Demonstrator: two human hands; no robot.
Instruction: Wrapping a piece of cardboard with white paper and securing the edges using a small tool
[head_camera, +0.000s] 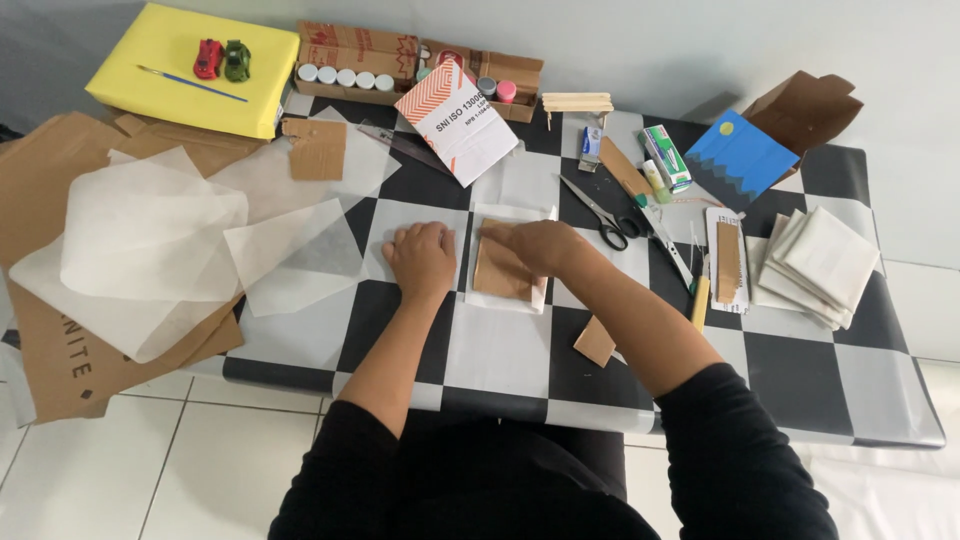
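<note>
**A:** Two bare hands rest on a black-and-white chequered bench, seen from the head camera looking down. What are they doing?

**B:** The left hand (421, 259) lies flat, palm down, fingers loosely curled, on a thin white paper sheet; its grip closes on nothing. It seems to pin the sheet so it cannot slide. The right hand (537, 245) presses its fingertips on a brown cardboard square (499, 272) at the middle of the bench, just in front of the person. That grip is also flat, pressing rather than clasping. The cardboard sits on white paper whose edges show around it.

**A:** What lies nearby?

**B:** Black-handled scissors (604, 217) sit just right of the right hand, within easy reach. A small cardboard offcut (595, 341) lies near the right forearm. Far right is a stack of white wrapped squares (818, 263), and just left of it a cardboard strip on a white card (727, 262).

**A:** Any packages or labels?

**B:** At the far edge, an open brown carton (355, 52) holds a row of white-capped pots. A white pack with orange stripes and dark print (456, 121) leans against it. A small green and white box (666, 157) lies further right, beside a blue card with a yellow disc (741, 157). Far left, a yellow flat parcel (190, 70) carries two toy cars and a blue paintbrush. Translucent sheets over brown cardboard (150, 250) are piled on the left.
</note>
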